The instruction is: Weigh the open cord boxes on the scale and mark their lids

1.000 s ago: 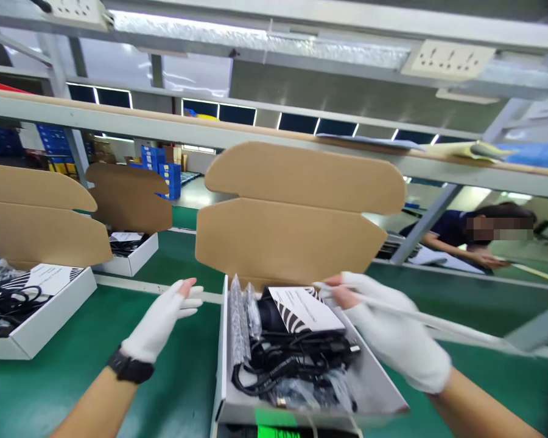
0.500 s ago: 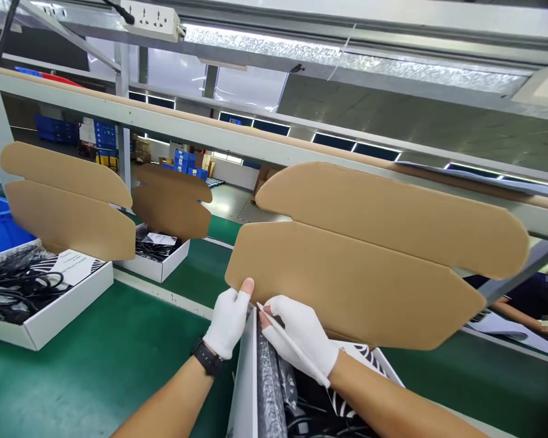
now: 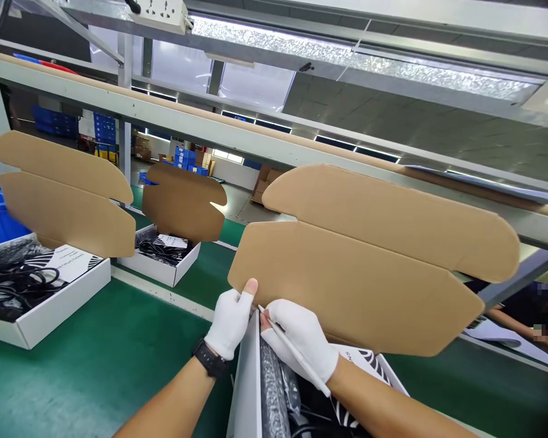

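Observation:
My left hand (image 3: 231, 322), in a white glove with bare fingertips, pinches the lower left corner of a brown cardboard lid (image 3: 360, 286). The lid stands raised from an open white box (image 3: 247, 383). Beside it my right hand (image 3: 301, 340), gloved alike, grips a thin white pen-like stick (image 3: 296, 354). Its tip rests near the box's rear left corner; whether it touches cannot be told. Below my right hand, bubble wrap (image 3: 274, 389), black cables (image 3: 317, 429) and a black-and-white printed sheet (image 3: 363, 362) lie in the box, partly hidden by my forearm.
To the left stands another open white box (image 3: 64, 313) with cables. A smaller-looking open box (image 3: 176, 271) is farther back on the green surface (image 3: 164, 365). A blue bin (image 3: 0, 213) is at the left edge. Metal rails cross above; a person's arm (image 3: 514, 322) shows at right.
The far open box has shifted right relative to the near left box. The camera view has tilted slightly. Both hands keep nearly the same hold at the lid corner.

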`<state>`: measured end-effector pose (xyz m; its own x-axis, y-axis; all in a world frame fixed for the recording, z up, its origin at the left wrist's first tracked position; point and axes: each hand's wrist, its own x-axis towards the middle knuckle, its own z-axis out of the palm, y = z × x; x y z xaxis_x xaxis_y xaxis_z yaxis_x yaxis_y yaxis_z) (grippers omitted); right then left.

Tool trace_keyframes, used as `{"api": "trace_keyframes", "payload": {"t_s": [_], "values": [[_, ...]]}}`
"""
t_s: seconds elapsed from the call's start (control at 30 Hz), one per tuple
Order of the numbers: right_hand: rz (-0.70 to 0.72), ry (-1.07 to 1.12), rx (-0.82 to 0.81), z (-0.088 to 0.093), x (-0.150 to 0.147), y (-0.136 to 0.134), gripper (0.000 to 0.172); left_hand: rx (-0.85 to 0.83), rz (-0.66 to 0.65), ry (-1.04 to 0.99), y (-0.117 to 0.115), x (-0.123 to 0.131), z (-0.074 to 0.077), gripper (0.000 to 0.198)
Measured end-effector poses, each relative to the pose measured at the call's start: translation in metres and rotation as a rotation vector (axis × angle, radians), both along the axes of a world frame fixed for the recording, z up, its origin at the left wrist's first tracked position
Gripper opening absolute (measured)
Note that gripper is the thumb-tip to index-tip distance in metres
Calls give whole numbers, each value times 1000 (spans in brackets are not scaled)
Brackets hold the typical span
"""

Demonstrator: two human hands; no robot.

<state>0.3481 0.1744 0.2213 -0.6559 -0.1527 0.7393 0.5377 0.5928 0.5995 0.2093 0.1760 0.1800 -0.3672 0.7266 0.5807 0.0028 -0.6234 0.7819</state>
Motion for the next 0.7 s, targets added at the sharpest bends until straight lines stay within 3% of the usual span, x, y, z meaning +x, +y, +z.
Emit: {"api": "trace_keyframes", "payload": {"t_s": [0.33,0.7], "values": [[48,10,-18,-4,2,2,29,-12,2,-4,3,-1,0,77],[-21,-1,11,-1,0,-1,29,1,-12,15,1,-1,0,76]]}}
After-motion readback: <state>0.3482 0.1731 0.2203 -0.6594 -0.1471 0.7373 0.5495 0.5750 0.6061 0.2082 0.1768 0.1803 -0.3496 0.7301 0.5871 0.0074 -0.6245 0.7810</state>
